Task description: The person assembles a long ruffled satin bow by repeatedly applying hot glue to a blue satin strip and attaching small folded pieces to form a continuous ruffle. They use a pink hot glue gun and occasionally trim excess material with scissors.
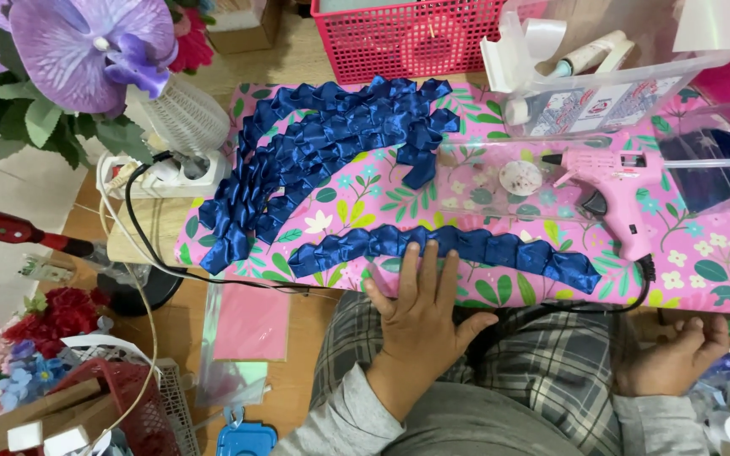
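Pressing flat with open fingers, the left hand (422,308) should keep steady, even pressure on the ribbon strip (445,251) lying along the board's (720,270) near edge, while the right hand (676,356) rests loosely curled, empty.

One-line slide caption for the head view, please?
Left hand flat on a blue ribbon strip on floral board; right hand off it.

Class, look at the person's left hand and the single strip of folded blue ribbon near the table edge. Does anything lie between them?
Nothing visible does. The left hand lies flat at the near edge of the table, its fingers already touching the blue ribbon strip. The pink glue gun sits farther right, out of the way.
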